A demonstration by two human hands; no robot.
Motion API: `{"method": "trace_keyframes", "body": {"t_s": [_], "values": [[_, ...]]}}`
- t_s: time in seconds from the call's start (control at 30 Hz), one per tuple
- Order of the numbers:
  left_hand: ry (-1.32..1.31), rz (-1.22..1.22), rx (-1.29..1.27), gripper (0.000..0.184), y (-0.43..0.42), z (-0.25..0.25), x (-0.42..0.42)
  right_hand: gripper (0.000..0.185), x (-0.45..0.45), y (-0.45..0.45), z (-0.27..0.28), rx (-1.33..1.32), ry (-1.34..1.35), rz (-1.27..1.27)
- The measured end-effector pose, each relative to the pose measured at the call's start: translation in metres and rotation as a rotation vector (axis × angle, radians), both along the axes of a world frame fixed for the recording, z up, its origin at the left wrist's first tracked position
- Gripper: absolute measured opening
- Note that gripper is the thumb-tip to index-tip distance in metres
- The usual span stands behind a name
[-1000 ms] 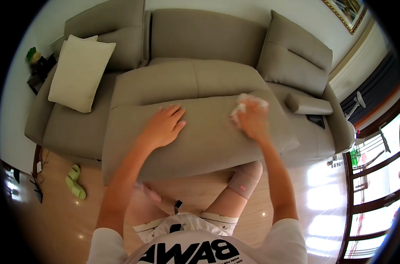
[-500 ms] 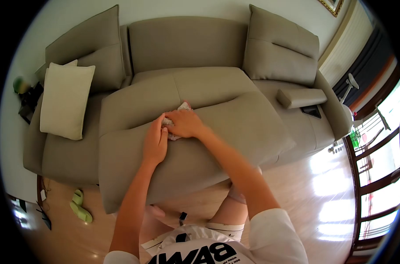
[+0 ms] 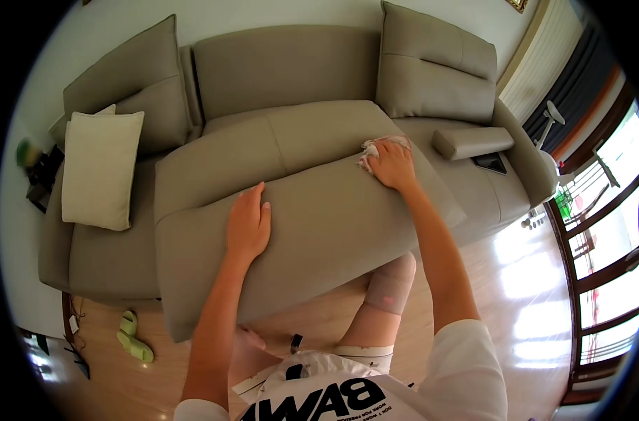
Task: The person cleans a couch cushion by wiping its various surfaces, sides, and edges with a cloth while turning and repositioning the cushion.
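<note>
A large grey-brown cushion (image 3: 319,224) lies across the front of the sofa. On its left part rests my left hand (image 3: 248,223), nothing held, the thumb apart from the other fingers. My right hand (image 3: 392,165) presses a crumpled whitish cloth (image 3: 369,151) onto the cushion's upper right part, near its far edge. Part of the cloth is hidden under the fingers.
Behind is the sofa's backrest (image 3: 284,67). A cream pillow (image 3: 102,172) leans at the left. On the right seat are a small bolster (image 3: 474,142) and a dark flat device (image 3: 491,163). Green slippers (image 3: 133,337) lie on the floor.
My right hand has moved right with the cloth, away from my left hand, where the two were together half a second ago. My left hand stays on the cushion.
</note>
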State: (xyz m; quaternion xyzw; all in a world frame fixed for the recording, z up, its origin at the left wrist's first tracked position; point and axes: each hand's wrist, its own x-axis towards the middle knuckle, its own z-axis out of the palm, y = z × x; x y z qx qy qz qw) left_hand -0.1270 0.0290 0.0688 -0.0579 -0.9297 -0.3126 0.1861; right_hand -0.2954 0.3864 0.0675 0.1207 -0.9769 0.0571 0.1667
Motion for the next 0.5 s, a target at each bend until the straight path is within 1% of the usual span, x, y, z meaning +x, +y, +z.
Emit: {"method": "trace_keyframes", "body": {"t_s": [0.1, 0.13, 0.2, 0.27, 0.33, 0.4, 0.5], "values": [[0.056, -0.03, -0.023, 0.044, -0.001, -0.007, 0.001, 0.054, 0.046, -0.013, -0.019, 0.013, 0.197, -0.052], [0.05, -0.027, 0.012, 0.045, -0.002, -0.007, 0.001, 0.055, 0.067, -0.021, -0.018, 0.014, 0.185, 0.003], [0.038, -0.026, 0.089, 0.046, 0.001, -0.007, -0.001, 0.057, 0.119, -0.043, 0.001, 0.023, 0.161, 0.109], [0.051, -0.047, 0.145, 0.048, 0.001, -0.008, -0.001, 0.059, 0.175, -0.071, 0.009, -0.024, 0.145, 0.205], [0.059, -0.056, 0.173, 0.049, 0.0, -0.009, -0.002, 0.061, 0.219, -0.102, 0.032, -0.061, 0.087, 0.361], [0.056, -0.058, 0.172, 0.051, -0.002, -0.009, -0.002, 0.058, 0.244, -0.127, 0.05, -0.3, -0.122, 0.493], [0.0, -0.087, 0.263, 0.052, -0.006, -0.005, -0.001, 0.056, 0.248, -0.153, 0.067, -0.48, -0.355, 0.384]]}}
